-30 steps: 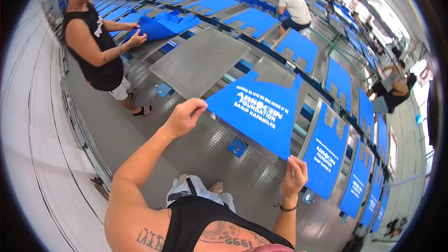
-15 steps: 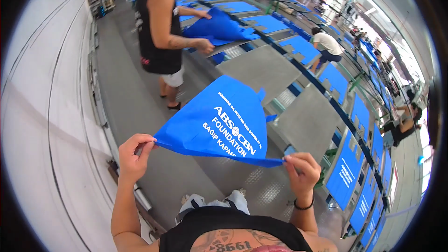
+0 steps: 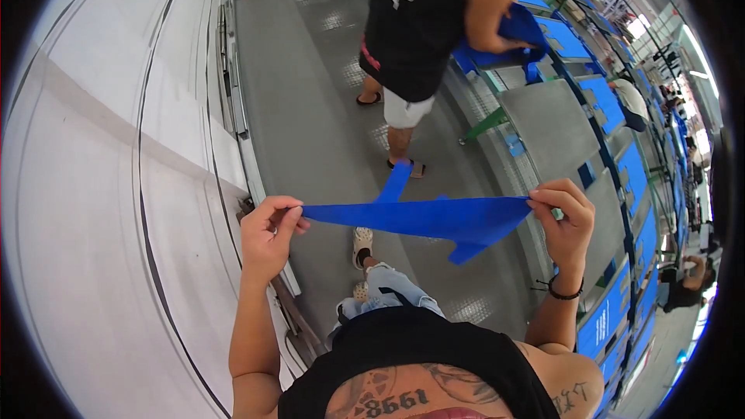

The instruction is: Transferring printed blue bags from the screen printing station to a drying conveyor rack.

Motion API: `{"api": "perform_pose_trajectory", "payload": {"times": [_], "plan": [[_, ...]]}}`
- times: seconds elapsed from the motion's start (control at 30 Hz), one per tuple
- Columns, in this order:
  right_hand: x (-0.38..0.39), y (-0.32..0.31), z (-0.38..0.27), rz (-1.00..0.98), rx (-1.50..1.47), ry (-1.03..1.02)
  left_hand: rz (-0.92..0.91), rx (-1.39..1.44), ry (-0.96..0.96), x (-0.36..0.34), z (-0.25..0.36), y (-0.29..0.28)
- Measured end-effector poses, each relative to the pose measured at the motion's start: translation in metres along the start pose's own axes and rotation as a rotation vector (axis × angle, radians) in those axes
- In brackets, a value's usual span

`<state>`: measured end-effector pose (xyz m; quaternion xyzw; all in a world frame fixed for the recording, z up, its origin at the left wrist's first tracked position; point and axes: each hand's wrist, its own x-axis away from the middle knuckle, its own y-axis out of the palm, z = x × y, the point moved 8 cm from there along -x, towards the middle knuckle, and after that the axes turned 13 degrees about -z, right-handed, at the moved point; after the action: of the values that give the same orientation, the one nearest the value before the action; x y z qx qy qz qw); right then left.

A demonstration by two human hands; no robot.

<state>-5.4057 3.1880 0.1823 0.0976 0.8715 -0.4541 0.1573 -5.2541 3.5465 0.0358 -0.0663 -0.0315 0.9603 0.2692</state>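
Note:
A blue cloth bag piece (image 3: 458,217) with short strap-like tabs is stretched between my two hands in front of my body. My left hand (image 3: 272,237) pinches one corner between thumb and fingers. At the opposite corner, my right hand (image 3: 566,221) has the same kind of pinch. The cloth's top edge is taut, and its body swings out and away, seen nearly edge-on. One tab sticks up past the far side; another hangs toward me. Its printed face is turned out of sight.
Ahead, a co-worker in a black sleeveless top (image 3: 427,23) handles another blue cloth (image 3: 520,35) at the table row. Grey boards (image 3: 547,124) and boards with blue pieces (image 3: 605,322) line the right. A white wall (image 3: 85,178) runs along the left, beside the grey walkway (image 3: 303,124).
The cloth has tipped from showing its printed face to nearly edge-on. My view has turned, with the co-worker now nearer and farther right. Both hands keep their corners.

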Motion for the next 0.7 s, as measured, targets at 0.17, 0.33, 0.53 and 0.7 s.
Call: {"api": "perform_pose_trajectory", "payload": {"times": [0.17, 0.33, 0.53, 0.7], "plan": [[-0.079, 0.078, 0.039, -0.081, -0.14, 0.092, 0.055, -0.039, -0.085, -0.07, -0.054, -0.06], [-0.167, 0.152, 0.07, -0.172, -0.182, 0.112, 0.141, -0.035, -0.188, -0.126, -0.084, -0.118], [-0.276, 0.216, 0.092, -0.08, -0.297, 0.12, 0.233, -0.042, -0.147, -0.215, -0.101, -0.208], [-0.371, 0.258, 0.097, 0.009, -0.298, 0.079, 0.22, -0.056, -0.131, -0.315, -0.119, -0.282]]}}
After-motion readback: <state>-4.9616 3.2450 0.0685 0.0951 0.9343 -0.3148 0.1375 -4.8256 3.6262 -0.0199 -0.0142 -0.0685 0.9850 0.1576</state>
